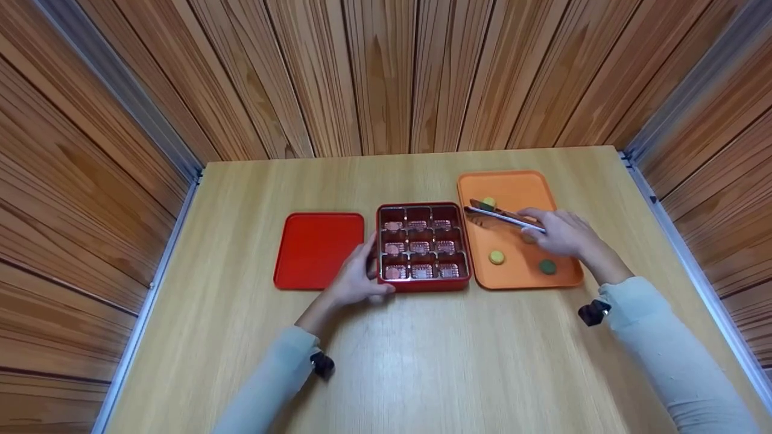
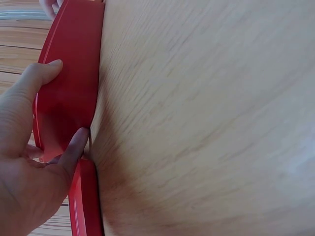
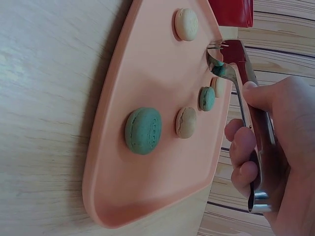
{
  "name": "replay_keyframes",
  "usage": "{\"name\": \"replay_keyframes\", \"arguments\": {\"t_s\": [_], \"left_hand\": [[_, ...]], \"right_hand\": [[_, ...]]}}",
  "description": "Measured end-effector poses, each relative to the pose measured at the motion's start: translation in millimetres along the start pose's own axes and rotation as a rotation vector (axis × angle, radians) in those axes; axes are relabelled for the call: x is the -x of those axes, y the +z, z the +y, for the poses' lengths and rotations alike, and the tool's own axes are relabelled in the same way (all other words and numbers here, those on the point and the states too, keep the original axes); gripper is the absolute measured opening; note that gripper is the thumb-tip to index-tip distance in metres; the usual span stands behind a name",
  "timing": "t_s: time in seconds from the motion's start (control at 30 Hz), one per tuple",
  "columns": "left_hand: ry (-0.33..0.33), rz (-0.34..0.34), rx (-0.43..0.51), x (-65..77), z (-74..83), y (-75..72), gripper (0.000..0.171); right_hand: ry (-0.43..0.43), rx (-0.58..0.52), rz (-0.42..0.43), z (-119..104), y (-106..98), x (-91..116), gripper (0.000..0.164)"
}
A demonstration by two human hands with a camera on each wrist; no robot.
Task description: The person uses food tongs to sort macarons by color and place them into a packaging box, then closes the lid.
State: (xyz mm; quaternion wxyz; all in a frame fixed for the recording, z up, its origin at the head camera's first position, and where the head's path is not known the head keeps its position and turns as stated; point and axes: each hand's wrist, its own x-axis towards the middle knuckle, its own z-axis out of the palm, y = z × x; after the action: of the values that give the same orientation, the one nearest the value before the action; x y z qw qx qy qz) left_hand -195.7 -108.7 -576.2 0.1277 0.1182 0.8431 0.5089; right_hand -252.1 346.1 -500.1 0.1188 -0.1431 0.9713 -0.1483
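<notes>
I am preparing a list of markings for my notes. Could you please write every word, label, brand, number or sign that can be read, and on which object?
None: no text can be read in any view.
Round green macaron nearest the right-wrist camera: fine marks, too blurred to tell letters from texture.
Metal tongs: none readable.
Square red box with nine compartments: none readable.

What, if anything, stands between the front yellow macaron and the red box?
Only the rim of the orange tray and the side of the red box lie between the yellow macaron and the open compartments; nothing else visible.
</notes>
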Motion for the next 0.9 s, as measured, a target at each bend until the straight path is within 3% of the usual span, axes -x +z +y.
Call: {"name": "replay_keyframes", "arguments": {"t_s": [0.3,0.9], "left_hand": [[0.0,-0.005,-0.003,-0.1,0.0,0.1,0.13],[0.007,0.0,0.006,1.0,0.1,-0.5,0.128]], "right_hand": [[0.008,-0.018,-0.016,1.0,-4.2,2.1,0.05],[0.016,-0.033,0.012,-6.9,-34.1,8.7,0.052]]}}
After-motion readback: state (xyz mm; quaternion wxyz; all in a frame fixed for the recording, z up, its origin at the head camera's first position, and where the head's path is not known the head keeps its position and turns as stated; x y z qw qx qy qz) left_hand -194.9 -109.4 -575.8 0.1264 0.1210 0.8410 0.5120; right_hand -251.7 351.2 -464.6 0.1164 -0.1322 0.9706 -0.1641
